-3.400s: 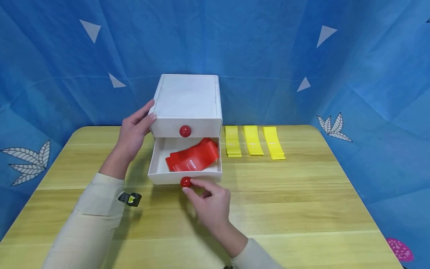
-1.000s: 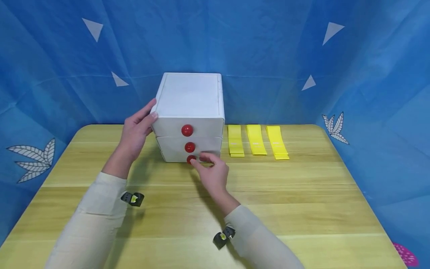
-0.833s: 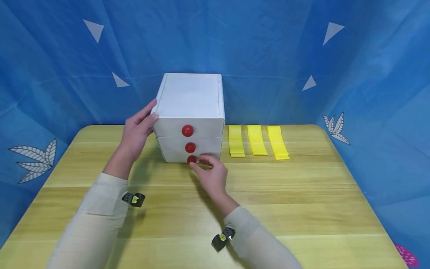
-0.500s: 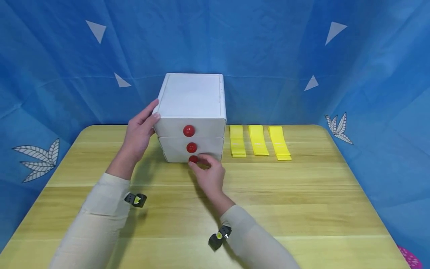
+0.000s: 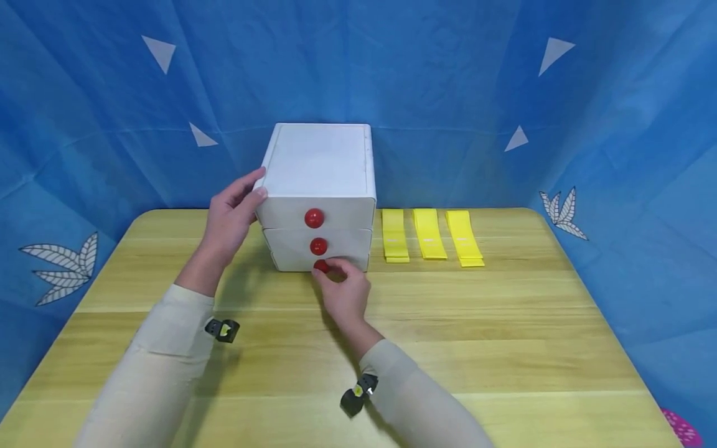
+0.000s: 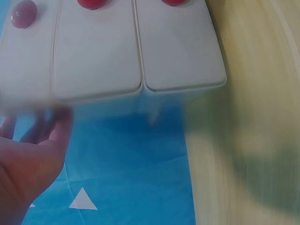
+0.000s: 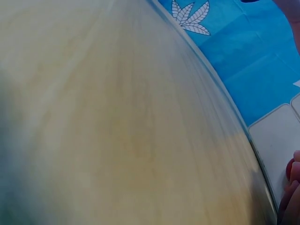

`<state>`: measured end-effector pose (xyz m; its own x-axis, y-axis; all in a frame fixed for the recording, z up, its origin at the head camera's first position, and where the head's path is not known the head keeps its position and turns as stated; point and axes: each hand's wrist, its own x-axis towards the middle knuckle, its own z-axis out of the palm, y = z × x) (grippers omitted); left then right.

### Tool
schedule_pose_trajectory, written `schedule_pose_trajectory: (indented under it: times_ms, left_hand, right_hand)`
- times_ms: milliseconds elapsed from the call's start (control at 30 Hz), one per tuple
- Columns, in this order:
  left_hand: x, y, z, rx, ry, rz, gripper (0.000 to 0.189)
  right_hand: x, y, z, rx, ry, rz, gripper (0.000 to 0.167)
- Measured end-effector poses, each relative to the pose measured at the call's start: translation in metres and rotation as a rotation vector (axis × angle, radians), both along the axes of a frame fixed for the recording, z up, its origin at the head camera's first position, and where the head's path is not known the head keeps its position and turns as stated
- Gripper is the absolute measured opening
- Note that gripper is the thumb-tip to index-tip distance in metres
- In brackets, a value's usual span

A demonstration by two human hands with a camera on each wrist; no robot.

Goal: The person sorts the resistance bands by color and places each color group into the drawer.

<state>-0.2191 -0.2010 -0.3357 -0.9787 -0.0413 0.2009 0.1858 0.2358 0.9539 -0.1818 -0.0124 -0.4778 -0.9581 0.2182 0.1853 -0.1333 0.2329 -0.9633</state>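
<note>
A white three-drawer box [image 5: 316, 158] stands at the back of the table, all its drawers in line with the front. Each drawer has a round red knob. My left hand [image 5: 226, 221] steadies the box from its left side, thumb at the upper front corner and fingers reaching along the side wall. In the left wrist view, those fingers [image 6: 58, 129] lie against the box's side. My right hand [image 5: 344, 292] pinches the lowest drawer knob [image 5: 321, 266] between thumb and index finger. In the right wrist view only part of the red knob [image 7: 289, 168] shows beside the fingers.
Three folded yellow bands [image 5: 395, 236] lie side by side on the wooden table [image 5: 476, 348], right of the box. A blue cloth backdrop [image 5: 448, 93] hangs behind the table and along its sides. Each sleeve carries a small black wrist device.
The middle drawer, earlier pulled out with red bands inside, is pushed in. My right hand has left its knob for the lowest one and closed thumb and finger on it. The left hand stays.
</note>
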Motion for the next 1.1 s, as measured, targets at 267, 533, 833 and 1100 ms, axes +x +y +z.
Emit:
schedule_pose_trajectory:
  times_ms: [267,533,833,1100]
  left_hand:
    - [0.0,0.0,0.003,-0.041,-0.015,0.021,0.056]
    - [0.001,0.001,0.003,-0.023,-0.016,0.013,0.056]
    - [0.002,0.001,0.002,0.001,-0.017,0.003,0.056]
    - [0.002,0.0,0.002,-0.012,-0.025,-0.002,0.057]
  right_hand:
    - [-0.001,0.001,0.001,0.021,0.013,0.005,0.021]
    - [0.0,0.002,-0.001,0.031,0.021,0.015,0.021]
    - [0.016,0.01,0.002,0.048,-0.055,0.095,0.019]
    - [0.033,0.018,0.003,0.04,-0.031,0.173,0.019]
